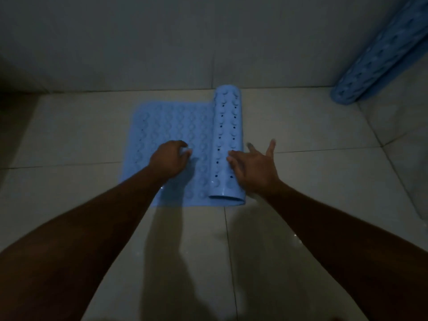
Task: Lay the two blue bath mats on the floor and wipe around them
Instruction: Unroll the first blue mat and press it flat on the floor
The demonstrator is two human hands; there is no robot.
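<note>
Step in hand: unrolling the first blue bath mat (171,126) across the tiled floor (301,172); judged roughly half unrolled.
Mat position: flat portion lies left of centre, far edge close to the wall (208,42); rolled portion (228,144) rests on the mat's right side, axis running away from the camera, studded underside and drain holes facing up.
Second mat (379,59): rolled, propped at a slant in the far right corner, well apart from the first; not yet laid.
Left hand (169,159): knuckles up, fingers curled and pressed down on the flat portion just beside the roll; acts as an anchor.
Right hand (253,169): fingers spread, palm side against the near right flank of the roll; holds nothing, only touches.
Technique, judged: keep the left hand's weight on the flat part so it cannot creep; guide the roll rightward with the open palm, evenly along its length, not only at the near end.
Alignment: keep the roll's axis parallel to the right-hand grout line so the mat ends square to the wall.
Risk: curl memory may spring the free edge back; press it flat, then work outward so the studs seat.
Floor condition: glossy with specular glints near the forearms; possibly wet, cannot tell.
Wiping cloth: none in view.
</note>
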